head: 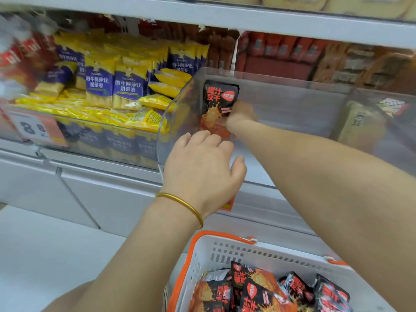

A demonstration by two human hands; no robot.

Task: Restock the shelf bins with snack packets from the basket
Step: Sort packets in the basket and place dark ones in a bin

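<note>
A clear plastic shelf bin (281,102) sits at the middle of the shelf. Inside it my right hand (242,114) holds a black and red snack packet (219,100) upright against the bin's left wall. My left hand (202,167) rests with relaxed fingers on the bin's front wall, just below the packet, a gold bangle on its wrist. Below, a white basket with orange rim (225,251) holds several more black and red packets (258,291).
The neighbouring bin on the left is full of yellow and blue snack packets (112,86), with a price tag (37,129) on its front. Another clear bin (371,122) with tan packets stands to the right. A white shelf board (247,16) runs overhead.
</note>
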